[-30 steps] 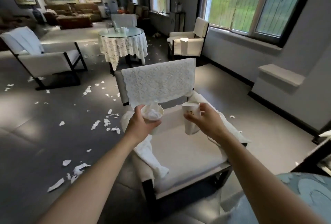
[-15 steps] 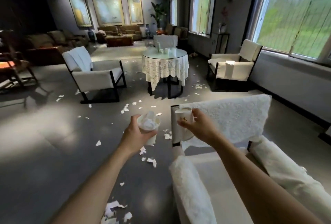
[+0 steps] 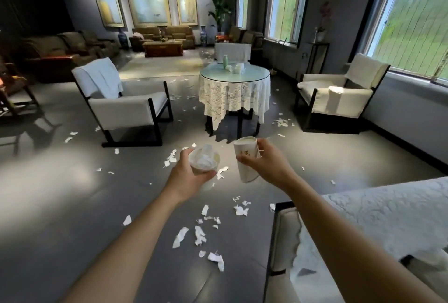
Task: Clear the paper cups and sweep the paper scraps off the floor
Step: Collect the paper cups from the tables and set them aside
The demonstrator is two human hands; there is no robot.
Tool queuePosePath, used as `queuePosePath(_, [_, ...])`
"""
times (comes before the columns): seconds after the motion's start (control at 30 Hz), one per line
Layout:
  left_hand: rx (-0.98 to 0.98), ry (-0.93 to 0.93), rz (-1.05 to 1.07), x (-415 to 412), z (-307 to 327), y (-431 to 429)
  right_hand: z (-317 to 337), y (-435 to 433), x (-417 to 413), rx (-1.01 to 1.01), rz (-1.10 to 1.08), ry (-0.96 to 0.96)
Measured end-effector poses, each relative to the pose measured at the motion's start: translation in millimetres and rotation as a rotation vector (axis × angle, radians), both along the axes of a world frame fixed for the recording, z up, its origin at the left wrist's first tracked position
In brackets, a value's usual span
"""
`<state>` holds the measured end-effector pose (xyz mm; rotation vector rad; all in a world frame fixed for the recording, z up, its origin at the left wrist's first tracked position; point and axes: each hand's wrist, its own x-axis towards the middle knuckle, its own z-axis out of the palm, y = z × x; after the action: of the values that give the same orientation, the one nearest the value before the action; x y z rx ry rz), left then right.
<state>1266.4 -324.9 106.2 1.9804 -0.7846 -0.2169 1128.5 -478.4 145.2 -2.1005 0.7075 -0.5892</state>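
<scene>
My left hand (image 3: 188, 176) grips a white paper cup (image 3: 204, 162) stuffed with crumpled paper, held upright at chest height. My right hand (image 3: 265, 164) grips a second, taller paper cup (image 3: 246, 160) with a small print on its side, tilted a little leftward. The two cups are a short gap apart over the floor. White paper scraps (image 3: 198, 232) lie scattered on the dark grey floor below my hands, and more scraps (image 3: 281, 122) lie around the round table. More cups (image 3: 236, 68) stand on that table.
A round glass-topped table (image 3: 254, 75) with a lace cloth stands ahead. White armchairs sit at the left (image 3: 126, 106) and right (image 3: 339, 94). A lace-covered chair (image 3: 388, 215) is close at my lower right. Sofas and a coffee table fill the far end.
My view has swung left and up, away from the lace-covered chair and toward the room. Both hands still hold their cups, now over the scrap-strewn floor.
</scene>
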Motion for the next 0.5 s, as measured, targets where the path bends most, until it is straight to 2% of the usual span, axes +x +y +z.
queuePosePath(0.23, [0.005,-0.016,-0.111,155,17,-164,9,-155,134,0.04,-0.11,-0.058])
queuePosePath(0.5, [-0.046,0.058,-0.277,249,33,-353,16,-305,208,0.092,-0.262,-0.073])
